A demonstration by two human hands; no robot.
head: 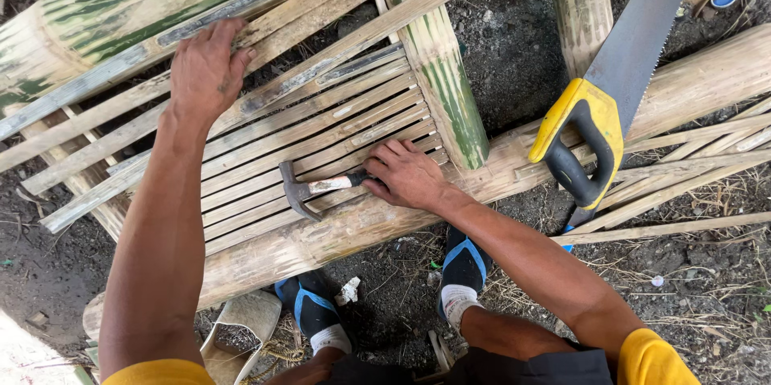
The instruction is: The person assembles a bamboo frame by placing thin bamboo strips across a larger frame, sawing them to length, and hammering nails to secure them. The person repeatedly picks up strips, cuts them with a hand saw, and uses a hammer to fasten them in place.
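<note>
Right hand (pixel 405 174) gripping steel claw hammer (pixel 309 190), flat split-bamboo slats (pixel 321 124)

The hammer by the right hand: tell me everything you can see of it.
The hammer is a small claw hammer with a dark, worn metal head and a pale handle. It lies flat across the bamboo slats, head pointing toward the lower left, handle running right. The right hand covers the handle's far end, so its grip end is hidden. The left hand is apart from it, pressing on slats farther up. Whether the right hand fully grips it cannot be told.
</note>
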